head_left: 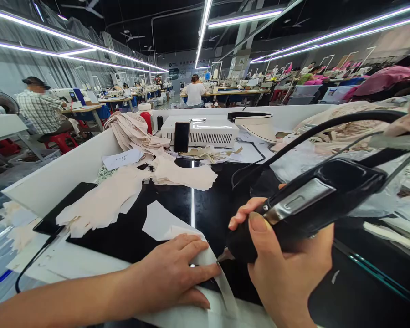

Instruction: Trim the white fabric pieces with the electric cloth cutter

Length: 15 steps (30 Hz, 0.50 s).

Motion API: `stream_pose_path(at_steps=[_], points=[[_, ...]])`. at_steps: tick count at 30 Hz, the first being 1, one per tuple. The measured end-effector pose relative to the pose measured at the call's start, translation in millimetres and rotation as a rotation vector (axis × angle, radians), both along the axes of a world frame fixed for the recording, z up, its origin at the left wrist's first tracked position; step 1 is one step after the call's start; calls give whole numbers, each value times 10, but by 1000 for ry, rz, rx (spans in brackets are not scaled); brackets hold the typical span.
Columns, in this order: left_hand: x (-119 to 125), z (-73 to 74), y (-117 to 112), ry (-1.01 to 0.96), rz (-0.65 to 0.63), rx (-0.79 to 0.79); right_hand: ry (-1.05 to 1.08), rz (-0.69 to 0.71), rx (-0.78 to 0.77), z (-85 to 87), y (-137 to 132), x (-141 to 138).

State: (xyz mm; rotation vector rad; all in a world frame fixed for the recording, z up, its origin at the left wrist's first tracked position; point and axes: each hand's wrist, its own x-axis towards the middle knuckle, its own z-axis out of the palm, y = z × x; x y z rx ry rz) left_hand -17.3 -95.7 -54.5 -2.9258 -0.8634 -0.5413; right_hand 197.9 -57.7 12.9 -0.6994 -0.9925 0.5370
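Observation:
My left hand [177, 273] lies palm down with its fingers spread, pressing on a pale cut fabric piece [159, 223]. Wrapped around a black corded handheld cutter [304, 196] is my right hand [287, 269]. The cutter's narrow metal tip [225, 255] points down at the fabric edge, close to my left index fingertip. A thin pale strip [226, 289] runs along that edge toward me. Beneath is a glossy black work surface [205, 205]. Some of my right fingers are hidden behind the tool.
Stacked pale fabric pieces [102, 200] lie at left, near a black tablet-like device [66, 207]. At the back stand a phone [181, 136] and a vented white box [201, 130]. A thick black cable [328, 125] arches at right, by what looks like another person's hand [406, 118].

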Motion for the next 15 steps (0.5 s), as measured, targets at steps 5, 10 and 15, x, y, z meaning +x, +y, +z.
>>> stream_pose_path(at_steps=[5,10,15], points=[[-2,-30,14,-5,2,10,26,11,14,8,114,-22],[28,1,22,-15,-15,-10,21,24,8,7,172,-53],[52,3,16,-77,-12,-31,-4,41,18,6,184,-44]])
